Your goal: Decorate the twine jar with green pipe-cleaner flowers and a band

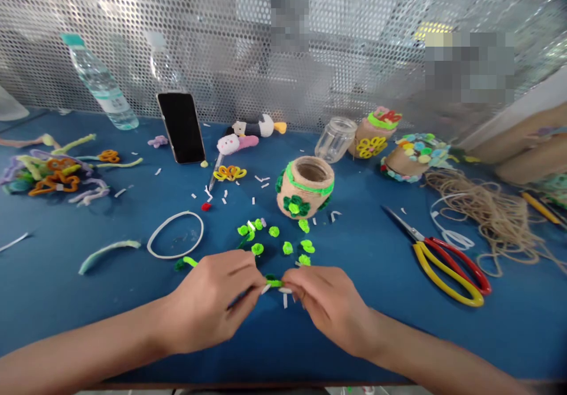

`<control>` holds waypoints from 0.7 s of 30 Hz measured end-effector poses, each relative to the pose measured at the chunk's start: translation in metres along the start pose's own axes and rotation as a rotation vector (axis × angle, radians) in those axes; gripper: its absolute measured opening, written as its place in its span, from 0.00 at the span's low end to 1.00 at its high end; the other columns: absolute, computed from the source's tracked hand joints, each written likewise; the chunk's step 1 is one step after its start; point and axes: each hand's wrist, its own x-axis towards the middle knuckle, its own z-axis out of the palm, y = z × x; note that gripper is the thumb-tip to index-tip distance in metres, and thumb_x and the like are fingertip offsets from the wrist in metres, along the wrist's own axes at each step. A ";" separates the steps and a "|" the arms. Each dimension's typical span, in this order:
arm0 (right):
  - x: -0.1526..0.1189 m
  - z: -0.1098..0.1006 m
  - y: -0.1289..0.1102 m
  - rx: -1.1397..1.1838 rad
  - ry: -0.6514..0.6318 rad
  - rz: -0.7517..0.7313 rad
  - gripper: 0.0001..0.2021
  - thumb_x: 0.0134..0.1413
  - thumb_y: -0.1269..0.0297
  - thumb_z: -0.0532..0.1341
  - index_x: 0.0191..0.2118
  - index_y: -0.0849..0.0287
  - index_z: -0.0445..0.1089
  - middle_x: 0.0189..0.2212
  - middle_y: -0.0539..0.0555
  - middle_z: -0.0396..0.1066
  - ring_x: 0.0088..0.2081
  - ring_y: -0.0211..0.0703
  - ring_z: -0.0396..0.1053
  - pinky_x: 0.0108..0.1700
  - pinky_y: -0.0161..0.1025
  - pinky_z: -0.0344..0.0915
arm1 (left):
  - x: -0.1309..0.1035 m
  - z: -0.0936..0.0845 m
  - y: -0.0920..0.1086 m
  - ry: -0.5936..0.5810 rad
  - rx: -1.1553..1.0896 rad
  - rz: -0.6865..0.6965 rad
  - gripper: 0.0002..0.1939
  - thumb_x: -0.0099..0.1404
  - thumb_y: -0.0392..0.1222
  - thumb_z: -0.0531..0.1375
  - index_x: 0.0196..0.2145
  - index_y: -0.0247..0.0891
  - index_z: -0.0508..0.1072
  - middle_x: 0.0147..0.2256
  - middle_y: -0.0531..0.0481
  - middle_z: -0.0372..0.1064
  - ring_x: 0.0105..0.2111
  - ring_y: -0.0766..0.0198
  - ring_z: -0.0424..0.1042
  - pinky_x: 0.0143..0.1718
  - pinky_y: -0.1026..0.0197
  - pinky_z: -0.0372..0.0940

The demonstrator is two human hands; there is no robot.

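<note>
Near the front of the table, my left hand [221, 294] and my right hand [332, 306] pinch a short piece of bright green pipe cleaner [274, 283] between them. Fingertips hide both of its ends. Just beyond lie several small green pipe-cleaner balls [274, 231]. A twine-wrapped jar [305, 188], decorated with dark green flowers and a bright green band, stands upright behind them. By my left hand, another green pipe cleaner [190, 261] lies partly covered.
Scissors [443, 259] with red and yellow handles lie right, beside tangled twine [491, 224]. A white ring [175, 235] and pale green pipe cleaner [108, 254] lie left. A phone [181, 127], water bottle [104, 85] and glass jar [335, 140] stand by the perforated metal screen [221, 41].
</note>
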 end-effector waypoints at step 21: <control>0.005 -0.006 0.010 0.157 -0.065 0.120 0.09 0.61 0.69 0.53 0.31 0.60 0.67 0.22 0.48 0.66 0.24 0.32 0.65 0.28 0.30 0.62 | -0.006 0.010 -0.006 0.016 -0.380 -0.318 0.07 0.64 0.35 0.54 0.36 0.37 0.71 0.28 0.52 0.67 0.29 0.69 0.64 0.31 0.67 0.59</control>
